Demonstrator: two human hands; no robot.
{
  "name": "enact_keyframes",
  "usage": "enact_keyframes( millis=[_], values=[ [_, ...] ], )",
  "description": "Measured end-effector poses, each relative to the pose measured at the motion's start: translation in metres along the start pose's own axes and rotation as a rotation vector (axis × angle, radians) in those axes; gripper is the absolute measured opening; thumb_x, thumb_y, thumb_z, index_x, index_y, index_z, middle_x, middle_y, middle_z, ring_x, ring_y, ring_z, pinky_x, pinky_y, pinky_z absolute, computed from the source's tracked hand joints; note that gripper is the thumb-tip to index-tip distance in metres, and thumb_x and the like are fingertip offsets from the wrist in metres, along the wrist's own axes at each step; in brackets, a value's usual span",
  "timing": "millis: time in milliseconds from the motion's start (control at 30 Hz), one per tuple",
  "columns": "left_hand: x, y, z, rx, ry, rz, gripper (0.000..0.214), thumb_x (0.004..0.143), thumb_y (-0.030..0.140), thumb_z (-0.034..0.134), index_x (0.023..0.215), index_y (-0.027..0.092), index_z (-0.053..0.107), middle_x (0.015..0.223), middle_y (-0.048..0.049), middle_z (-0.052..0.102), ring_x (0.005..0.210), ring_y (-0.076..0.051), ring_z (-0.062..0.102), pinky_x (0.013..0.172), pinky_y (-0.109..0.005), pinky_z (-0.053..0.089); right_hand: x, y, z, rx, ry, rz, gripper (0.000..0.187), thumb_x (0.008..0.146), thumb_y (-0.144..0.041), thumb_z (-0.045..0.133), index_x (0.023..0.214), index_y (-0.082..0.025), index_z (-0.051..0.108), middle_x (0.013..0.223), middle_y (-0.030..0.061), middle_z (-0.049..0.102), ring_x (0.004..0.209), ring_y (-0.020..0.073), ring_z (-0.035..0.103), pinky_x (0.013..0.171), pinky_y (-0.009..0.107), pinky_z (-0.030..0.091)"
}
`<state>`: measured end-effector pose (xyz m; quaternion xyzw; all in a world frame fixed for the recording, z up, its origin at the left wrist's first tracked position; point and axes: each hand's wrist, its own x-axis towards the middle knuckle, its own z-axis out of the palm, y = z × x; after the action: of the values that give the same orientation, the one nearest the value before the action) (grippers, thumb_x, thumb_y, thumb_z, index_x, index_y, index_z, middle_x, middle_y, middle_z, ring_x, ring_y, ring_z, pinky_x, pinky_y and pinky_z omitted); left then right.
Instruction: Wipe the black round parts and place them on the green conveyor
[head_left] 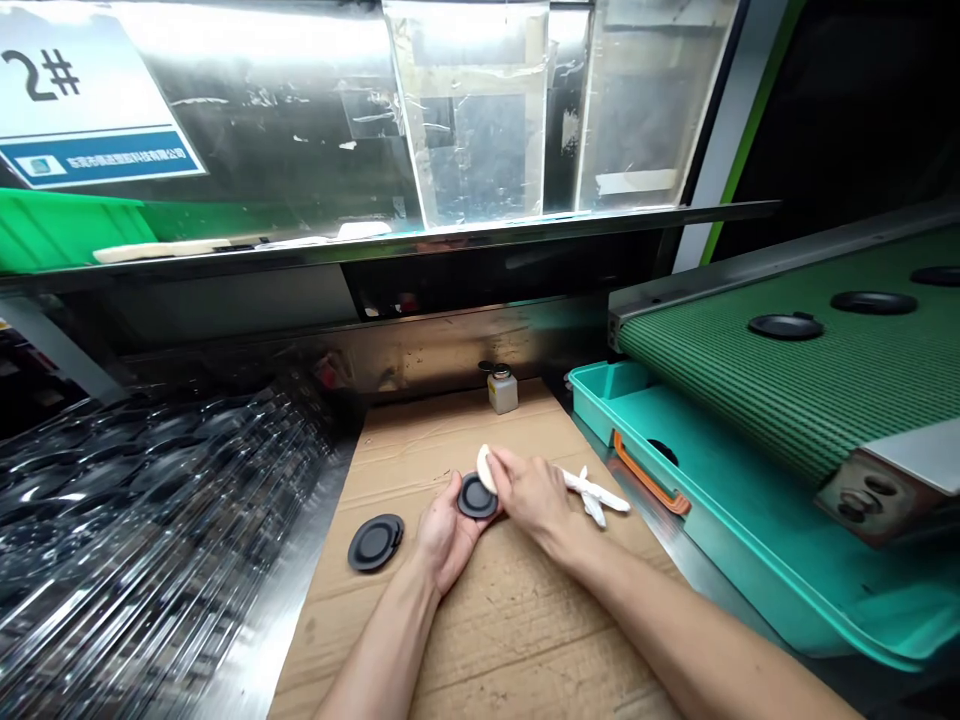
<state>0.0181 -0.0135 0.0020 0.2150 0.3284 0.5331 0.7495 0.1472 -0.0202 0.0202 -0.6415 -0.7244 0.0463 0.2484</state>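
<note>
Disc (478, 496) of matte black rubber, round with a raised ringed centre, sits cupped in the curled left hand (444, 532), a white cloth (486, 469) clamped in the right hand (531, 490) pressing its one o'clock rim, with a matching disc (375, 543) on cardboard (487, 640) at nine o'clock.
</note>
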Motion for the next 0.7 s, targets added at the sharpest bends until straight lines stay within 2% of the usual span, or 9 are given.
enact_keyframes(
  millis=[100,200,233,333,467,600,700],
  values=[
    [-0.0001,0.0013,0.001,-0.031,0.003,-0.007,0.029,0.093,0.028,0.045,0.105,0.008,0.062,0.112,-0.0181,0.066,0.105,-0.026,0.063,0.095,-0.042,0.05,-0.0026,-0.0005,0.0024,-0.028,-0.017,-0.06,0.044,0.095,-0.053,0.027,0.122,-0.038,0.059,0.083,0.0036,0.071,0.072,0.0184,0.064,0.064,0.026,0.037],
    [-0.0007,0.0021,0.0023,-0.036,-0.012,0.0,0.031,0.094,0.028,0.043,0.106,0.007,0.062,0.115,-0.0184,0.064,0.108,-0.027,0.061,0.097,-0.043,0.049,-0.0036,-0.0001,0.0032,-0.073,-0.006,0.056,0.046,0.096,-0.054,0.023,0.121,-0.04,0.059,0.079,0.004,0.07,0.069,0.0197,0.064,0.063,0.027,0.038],
    [-0.0011,0.0023,0.0025,-0.036,-0.012,0.001,0.031,0.094,0.027,0.043,0.106,0.007,0.062,0.116,-0.0182,0.064,0.109,-0.027,0.061,0.097,-0.044,0.049,-0.0038,0.0002,0.0034,-0.074,-0.007,0.052,0.047,0.096,-0.054,0.022,0.121,-0.041,0.058,0.079,0.0037,0.07,0.068,0.0199,0.064,0.063,0.027,0.037],
    [-0.0022,0.0024,0.0028,-0.054,-0.025,-0.009,0.028,0.093,0.026,0.043,0.104,0.008,0.063,0.116,-0.0171,0.065,0.11,-0.026,0.06,0.099,-0.042,0.048,-0.0042,0.0011,0.0039,-0.056,-0.024,-0.056,0.044,0.096,-0.054,0.024,0.124,-0.041,0.056,0.081,0.0027,0.07,0.069,0.0193,0.064,0.063,0.027,0.038],
    [-0.0025,0.0022,0.0035,-0.051,-0.002,-0.001,0.028,0.093,0.024,0.043,0.104,0.008,0.063,0.114,-0.0175,0.065,0.109,-0.026,0.061,0.099,-0.044,0.048,-0.0052,0.0,0.0039,-0.069,-0.001,0.051,0.044,0.097,-0.051,0.025,0.125,-0.037,0.057,0.084,0.0043,0.071,0.073,0.0195,0.065,0.065,0.027,0.039],
    [-0.0016,0.0017,0.0035,-0.053,0.0,-0.016,0.028,0.093,0.026,0.044,0.104,0.008,0.062,0.113,-0.018,0.065,0.107,-0.025,0.062,0.098,-0.041,0.049,-0.006,-0.0017,0.006,-0.009,-0.007,-0.097,0.041,0.096,-0.049,0.029,0.128,-0.039,0.053,0.091,0.003,0.072,0.075,0.0189,0.066,0.066,0.026,0.039],
    [-0.0016,0.001,0.0025,-0.039,0.003,0.02,0.026,0.093,0.024,0.044,0.104,0.009,0.062,0.111,-0.0169,0.066,0.101,-0.025,0.064,0.094,-0.043,0.051,0.0017,0.0067,0.0045,0.005,0.018,0.027,0.041,0.096,-0.05,0.03,0.126,-0.039,0.055,0.09,0.0037,0.072,0.077,0.0208,0.066,0.066,0.027,0.04]
  ],
)
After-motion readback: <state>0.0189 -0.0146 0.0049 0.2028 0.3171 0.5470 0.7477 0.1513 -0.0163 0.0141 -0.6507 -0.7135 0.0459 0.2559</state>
